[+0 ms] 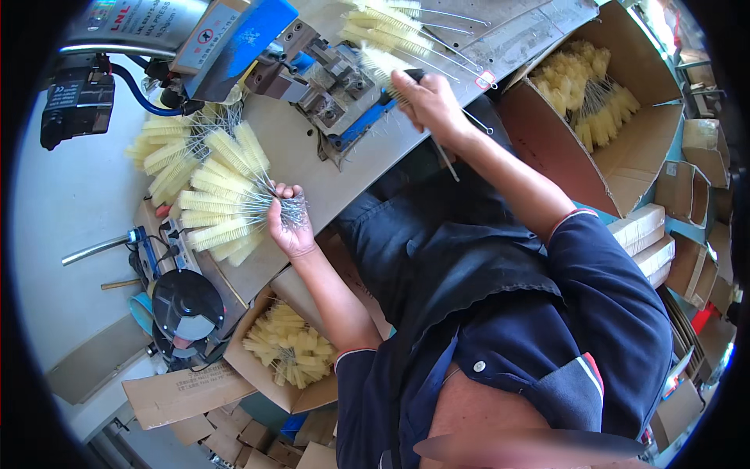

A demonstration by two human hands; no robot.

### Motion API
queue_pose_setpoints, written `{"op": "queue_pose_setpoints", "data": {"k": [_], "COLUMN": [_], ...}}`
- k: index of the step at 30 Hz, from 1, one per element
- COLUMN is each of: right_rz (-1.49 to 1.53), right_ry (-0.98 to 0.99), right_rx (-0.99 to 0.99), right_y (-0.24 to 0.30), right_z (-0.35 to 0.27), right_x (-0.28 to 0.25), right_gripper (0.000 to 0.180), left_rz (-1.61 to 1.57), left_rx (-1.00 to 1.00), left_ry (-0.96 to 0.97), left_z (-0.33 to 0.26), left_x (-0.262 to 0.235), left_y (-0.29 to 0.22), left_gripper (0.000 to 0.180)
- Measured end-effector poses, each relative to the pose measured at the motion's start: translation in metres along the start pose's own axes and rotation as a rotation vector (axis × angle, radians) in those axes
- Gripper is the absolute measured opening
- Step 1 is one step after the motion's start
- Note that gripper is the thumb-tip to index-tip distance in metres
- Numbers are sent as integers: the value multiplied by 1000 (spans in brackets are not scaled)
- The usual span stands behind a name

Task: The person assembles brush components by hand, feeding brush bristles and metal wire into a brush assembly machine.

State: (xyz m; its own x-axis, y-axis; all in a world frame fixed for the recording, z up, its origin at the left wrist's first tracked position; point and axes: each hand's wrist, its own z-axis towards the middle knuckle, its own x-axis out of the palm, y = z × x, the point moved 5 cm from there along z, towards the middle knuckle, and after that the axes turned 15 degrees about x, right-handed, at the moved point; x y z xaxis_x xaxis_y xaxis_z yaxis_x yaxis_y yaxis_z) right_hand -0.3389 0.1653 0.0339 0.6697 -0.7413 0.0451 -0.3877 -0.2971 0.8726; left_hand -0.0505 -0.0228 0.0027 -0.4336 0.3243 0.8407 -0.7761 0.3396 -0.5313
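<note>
My left hand (291,225) is closed round the wire stems of a fanned bunch of bottle brushes (223,191), whose pale yellow bristle heads spread to the left over the table's edge. My right hand (433,109) grips a bottle brush (380,64) near the metal fixture. Its bristle head points up and left, and two wire ends stick out below the hand, so more than one brush may be held. Something dark shows by the right fingers. Other loose brushes (383,27) lie at the far side of the table, stems toward the right.
A machine with a blue head (250,39) stands over the metal fixture (340,90) on the grey table (391,148). Brushes fill a cardboard box (539,148) at right and another box (234,352) at lower left. A black round tool (187,301) stands at left.
</note>
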Motion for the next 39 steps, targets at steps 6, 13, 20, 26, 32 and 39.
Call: {"op": "queue_pose_setpoints", "data": {"k": [6, 13, 20, 26, 32, 39], "right_rz": [-420, -670, -47, -395, -84, 157], "right_ry": [-247, -435, -181, 353, 417, 349], "right_rx": [-102, -241, -589, -153, -85, -476], "right_y": [21, 48, 37, 22, 26, 42], "right_z": [48, 85, -8, -8, -3, -61], "right_x": [-30, -12, 41, 183, 246, 215], "right_gripper": [66, 63, 26, 51, 46, 38], "left_rz": [14, -50, 23, 94, 114, -197], "left_rx": [4, 13, 8, -24, -87, 16], "left_ry": [15, 14, -29, 85, 149, 126], "left_z": [0, -3, -7, -14, -15, -5], "left_x": [0, -17, -16, -5, -4, -25], "left_y": [-2, -5, -10, -11, -5, -10], "left_gripper": [38, 33, 33, 34, 37, 37]}}
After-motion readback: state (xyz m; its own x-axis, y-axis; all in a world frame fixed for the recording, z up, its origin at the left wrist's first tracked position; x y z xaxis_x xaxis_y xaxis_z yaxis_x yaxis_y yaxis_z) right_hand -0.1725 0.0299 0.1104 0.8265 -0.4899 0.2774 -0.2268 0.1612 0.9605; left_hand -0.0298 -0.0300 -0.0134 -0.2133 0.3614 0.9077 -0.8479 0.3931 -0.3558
